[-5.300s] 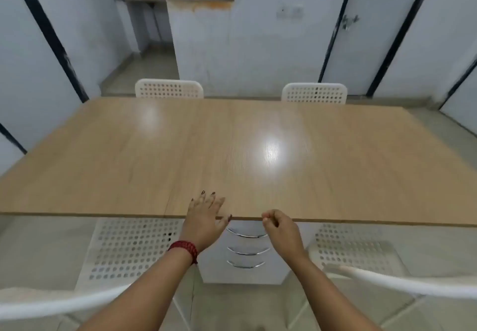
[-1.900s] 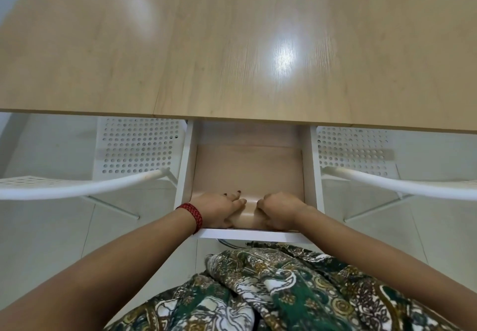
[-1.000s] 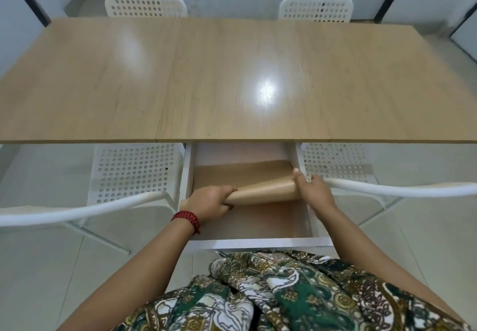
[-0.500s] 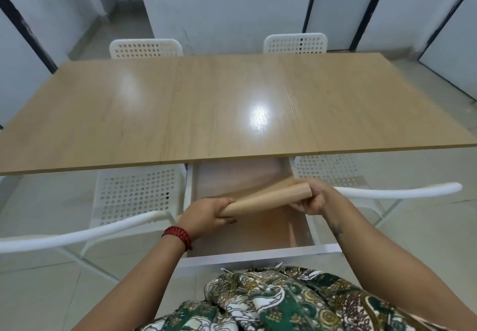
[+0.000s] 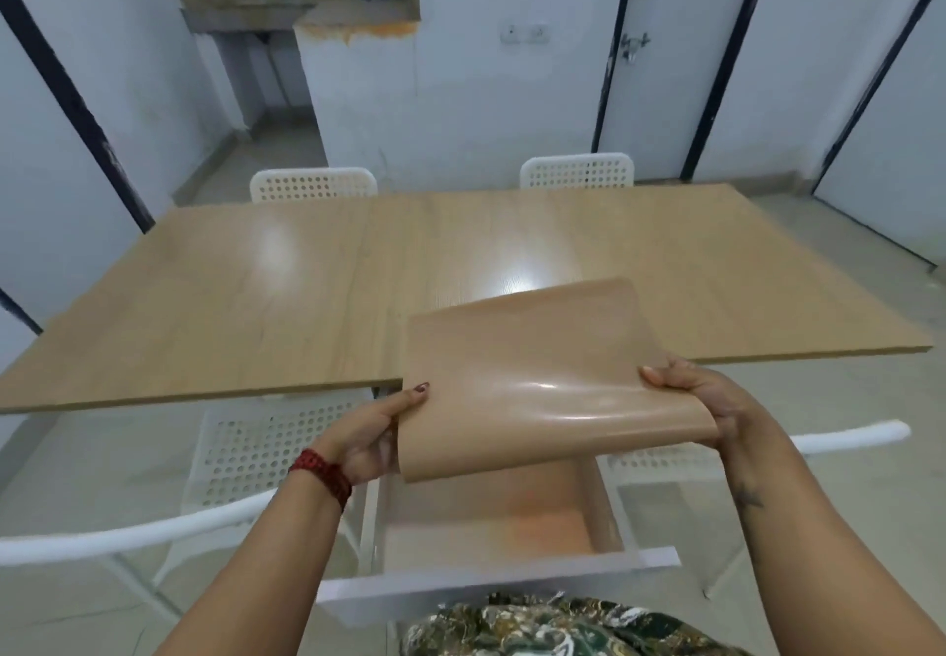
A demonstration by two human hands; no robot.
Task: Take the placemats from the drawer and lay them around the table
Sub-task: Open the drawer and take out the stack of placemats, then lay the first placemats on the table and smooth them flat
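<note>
I am early in this job. The drawer stands pulled out under the near edge of the tabletop. A tan mat is out of it and up in the air, held between both hands above the drawer. Its far end reaches over the tabletop's near edge without, as far as I can tell, lying on it.

My left hand pinches the mat's left edge, thumb on top and fingers hidden beneath. My right hand grips the right edge the same way, thumb on top, fingers curled under where the glossy sheet bends back on itself. Both sets of fingers are closed on the mat, so neither hand is free.

I judge the fetching step done for this piece at least. I cannot tell whether I hold one sheet or a few stacked together, since the edges read as one. The drawer's inside shows a tan-orange surface, blurred, which may be more mats or only a lining.

Nothing is laid yet: I see no mat resting at any place on the tabletop. Four chairs show, two at the far side and two near me, so I reckon at least four places to cover. Left to do: flatten this one onto the tabletop, fetch or split off the rest, set them round, and probably shut the drawer.
</note>
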